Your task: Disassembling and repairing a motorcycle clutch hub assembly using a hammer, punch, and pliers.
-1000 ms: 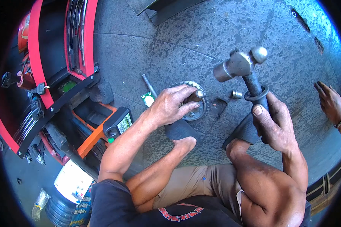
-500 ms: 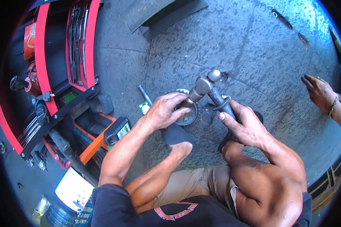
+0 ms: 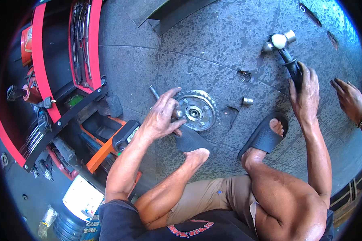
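Observation:
My left hand (image 3: pixel 161 116) grips a short metal piece (image 3: pixel 179 113) just left of the toothed metal sprocket (image 3: pixel 195 102) lying on the floor, whose centre hole is exposed. My right hand (image 3: pixel 305 90) is on the dark handle of a ball-peen hammer (image 3: pixel 280 42), out to the upper right, low over the floor or against it; I cannot tell which. A small metal socket (image 3: pixel 247 101) rests right of the sprocket. A metal rod (image 3: pixel 154 92) shows behind my left hand, its lower end hidden.
A red-and-black tool cart (image 3: pixel 38 48) with tools fills the left, near an orange frame (image 3: pixel 102 154) and a white bucket (image 3: pixel 78 193). A dark angled piece (image 3: pixel 161 20) lies at the top. A co-worker's hand (image 3: pixel 350 98) reaches in at the right. My sandalled feet flank the sprocket.
The hammer has moved down over my left hand, then swung away to the upper right. My left hand has shifted left with the metal piece, uncovering the sprocket's centre.

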`<state>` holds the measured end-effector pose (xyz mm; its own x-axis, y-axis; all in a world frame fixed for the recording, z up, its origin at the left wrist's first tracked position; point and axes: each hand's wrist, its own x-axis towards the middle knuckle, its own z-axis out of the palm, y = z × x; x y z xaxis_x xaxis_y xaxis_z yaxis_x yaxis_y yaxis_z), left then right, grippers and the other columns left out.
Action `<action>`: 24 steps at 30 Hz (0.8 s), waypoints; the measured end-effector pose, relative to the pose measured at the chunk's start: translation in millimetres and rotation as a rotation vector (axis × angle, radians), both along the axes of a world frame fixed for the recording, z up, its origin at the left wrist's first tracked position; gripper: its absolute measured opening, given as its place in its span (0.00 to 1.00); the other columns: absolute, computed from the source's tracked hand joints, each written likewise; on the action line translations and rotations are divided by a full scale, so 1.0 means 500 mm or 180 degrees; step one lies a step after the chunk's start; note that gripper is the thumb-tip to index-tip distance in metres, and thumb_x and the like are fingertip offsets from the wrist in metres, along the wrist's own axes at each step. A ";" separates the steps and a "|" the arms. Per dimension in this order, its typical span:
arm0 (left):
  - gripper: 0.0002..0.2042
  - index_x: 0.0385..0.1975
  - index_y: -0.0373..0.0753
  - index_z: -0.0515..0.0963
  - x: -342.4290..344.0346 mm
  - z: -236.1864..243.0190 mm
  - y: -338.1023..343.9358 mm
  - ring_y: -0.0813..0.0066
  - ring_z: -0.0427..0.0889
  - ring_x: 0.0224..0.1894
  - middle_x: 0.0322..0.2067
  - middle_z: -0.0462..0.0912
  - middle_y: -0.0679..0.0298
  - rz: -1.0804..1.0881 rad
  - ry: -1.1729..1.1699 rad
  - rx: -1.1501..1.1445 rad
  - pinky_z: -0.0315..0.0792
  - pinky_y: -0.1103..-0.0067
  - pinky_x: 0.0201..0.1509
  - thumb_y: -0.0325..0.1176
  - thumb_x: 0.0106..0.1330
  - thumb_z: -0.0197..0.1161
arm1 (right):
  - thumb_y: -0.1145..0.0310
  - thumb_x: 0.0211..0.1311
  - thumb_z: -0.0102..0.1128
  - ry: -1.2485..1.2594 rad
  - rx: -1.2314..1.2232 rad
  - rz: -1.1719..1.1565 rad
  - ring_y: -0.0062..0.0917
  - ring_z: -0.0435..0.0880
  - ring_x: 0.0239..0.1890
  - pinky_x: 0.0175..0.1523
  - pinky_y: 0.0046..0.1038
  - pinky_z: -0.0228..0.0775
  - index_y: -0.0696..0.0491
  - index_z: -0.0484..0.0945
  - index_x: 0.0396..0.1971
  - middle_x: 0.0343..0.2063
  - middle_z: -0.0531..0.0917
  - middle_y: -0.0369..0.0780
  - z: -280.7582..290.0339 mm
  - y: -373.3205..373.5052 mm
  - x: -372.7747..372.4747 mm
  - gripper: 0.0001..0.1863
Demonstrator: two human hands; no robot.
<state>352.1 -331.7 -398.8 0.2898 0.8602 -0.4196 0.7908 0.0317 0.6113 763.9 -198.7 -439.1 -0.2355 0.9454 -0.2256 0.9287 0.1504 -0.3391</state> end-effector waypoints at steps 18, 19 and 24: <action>0.30 0.40 0.35 0.71 0.004 -0.031 0.024 0.44 0.75 0.63 0.63 0.72 0.43 -0.0881 -0.0095 0.0512 0.71 0.57 0.64 0.38 0.41 0.82 | 0.69 0.60 0.65 0.1611 -0.0874 0.0941 0.43 0.78 0.50 0.56 0.40 0.71 0.58 0.75 0.55 0.47 0.77 0.48 0.021 -0.136 -0.190 0.23; 0.31 0.39 0.35 0.70 0.007 -0.029 0.028 0.42 0.75 0.62 0.63 0.72 0.42 -0.0908 -0.0125 0.0528 0.71 0.57 0.63 0.39 0.40 0.83 | 0.69 0.60 0.65 0.1558 -0.0972 0.0945 0.43 0.78 0.49 0.56 0.40 0.71 0.58 0.75 0.55 0.46 0.78 0.48 0.022 -0.135 -0.187 0.22; 0.31 0.39 0.35 0.70 0.013 -0.024 0.038 0.44 0.77 0.59 0.62 0.73 0.42 -0.0940 -0.0051 0.0373 0.72 0.59 0.60 0.39 0.40 0.83 | 0.69 0.61 0.64 0.1537 -0.1115 0.0937 0.43 0.79 0.48 0.54 0.41 0.72 0.58 0.77 0.52 0.44 0.78 0.48 0.017 -0.129 -0.187 0.20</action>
<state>358.4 -312.9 -410.6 0.5401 0.7801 -0.3158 0.7455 -0.2693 0.6097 670.2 -263.4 -430.5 -0.6243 0.7161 -0.3122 0.5971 0.1798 -0.7818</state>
